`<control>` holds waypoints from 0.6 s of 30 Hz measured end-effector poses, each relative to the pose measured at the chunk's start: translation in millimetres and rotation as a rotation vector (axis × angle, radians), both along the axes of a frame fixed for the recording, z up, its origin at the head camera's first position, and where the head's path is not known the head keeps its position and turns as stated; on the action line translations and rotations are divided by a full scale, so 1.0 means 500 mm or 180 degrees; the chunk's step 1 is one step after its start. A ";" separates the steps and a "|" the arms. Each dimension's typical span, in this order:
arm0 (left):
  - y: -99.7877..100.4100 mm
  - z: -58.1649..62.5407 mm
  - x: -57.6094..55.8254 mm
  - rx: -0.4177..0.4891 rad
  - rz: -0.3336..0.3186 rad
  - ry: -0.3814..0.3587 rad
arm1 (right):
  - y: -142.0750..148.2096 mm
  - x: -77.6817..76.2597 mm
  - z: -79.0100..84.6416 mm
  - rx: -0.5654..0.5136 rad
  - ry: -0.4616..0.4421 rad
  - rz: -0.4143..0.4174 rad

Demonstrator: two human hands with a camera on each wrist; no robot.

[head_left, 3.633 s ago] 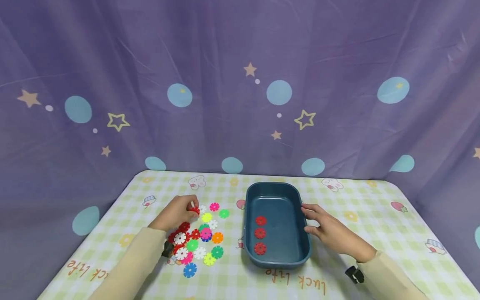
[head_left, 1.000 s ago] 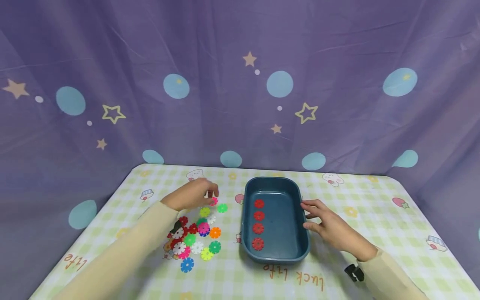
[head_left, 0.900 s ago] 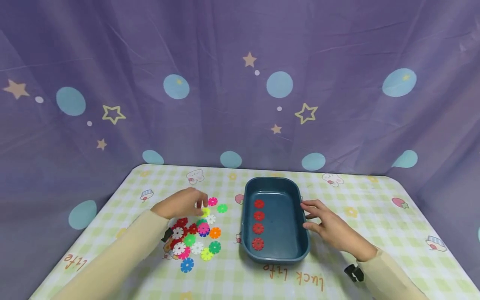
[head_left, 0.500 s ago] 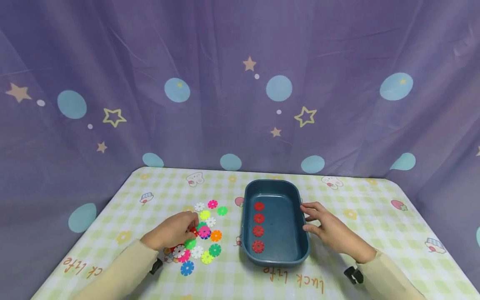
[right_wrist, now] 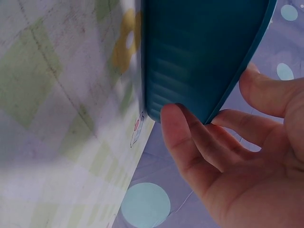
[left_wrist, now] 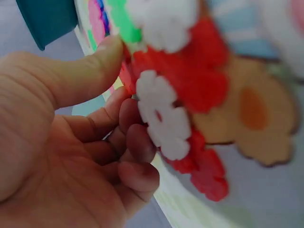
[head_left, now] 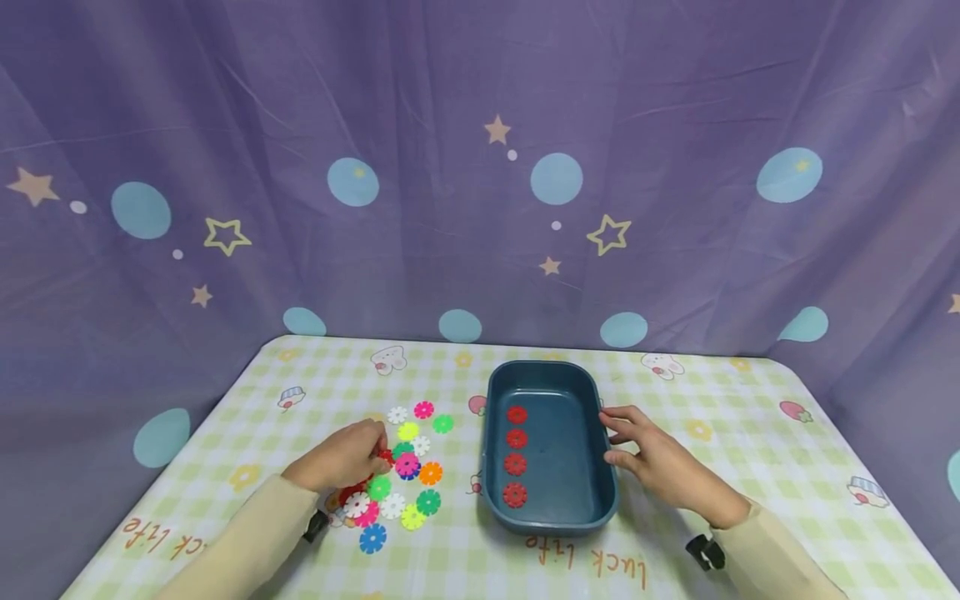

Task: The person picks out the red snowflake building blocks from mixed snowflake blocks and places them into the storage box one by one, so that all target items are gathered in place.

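Observation:
My left hand (head_left: 341,457) is at the pile of snowflake discs, its thumb and index finger pinching the edge of a red snowflake disc (left_wrist: 127,76). Just beside the fingers, a white disc (left_wrist: 162,114) lies over more red ones (left_wrist: 202,64). My right hand (head_left: 660,462) rests against the right side of a dark blue plastic tray (head_left: 566,450); in the right wrist view the thumb is at the rim and the fingertips touch the outer wall. Inside the tray, several red snowflake discs (head_left: 516,438) form a column along the left side.
Spread right of the left hand are discs in other colours, including an orange disc (head_left: 431,473), a blue disc (head_left: 372,538) and a pink disc (head_left: 423,409). A checked cloth (head_left: 697,392) covers the table. Behind it hangs a purple curtain (head_left: 420,275).
One more red disc now lies in the tray's column than at first. My left hand moved back from the pile's far side toward its near left and took hold of a red disc. The right hand stayed put.

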State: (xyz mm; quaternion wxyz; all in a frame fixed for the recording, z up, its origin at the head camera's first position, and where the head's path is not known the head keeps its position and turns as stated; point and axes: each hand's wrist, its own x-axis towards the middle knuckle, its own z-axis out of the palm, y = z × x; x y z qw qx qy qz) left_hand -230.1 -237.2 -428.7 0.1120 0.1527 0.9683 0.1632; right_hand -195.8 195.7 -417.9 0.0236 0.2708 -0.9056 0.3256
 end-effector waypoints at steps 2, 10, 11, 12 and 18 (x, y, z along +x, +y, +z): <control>-0.002 0.000 -0.003 -0.0033 0.0014 -0.0075 | 0.000 0.000 -0.001 -0.0023 0.0003 0.0000; -0.006 0.009 -0.013 0.0218 -0.0092 0.0416 | 0.000 -0.002 -0.004 -0.0022 0.0098 -0.0002; -0.006 0.011 -0.017 0.0239 -0.0076 0.0563 | -0.001 -0.002 -0.003 -0.0015 0.0104 -0.0005; -0.006 0.014 -0.020 0.0254 -0.0065 0.0713 | -0.001 -0.002 -0.003 -0.0007 0.0104 -0.0007; 0.017 0.050 -0.036 0.0581 -0.0324 0.1201 | 0.000 -0.001 -0.002 0.0004 0.0087 -0.0001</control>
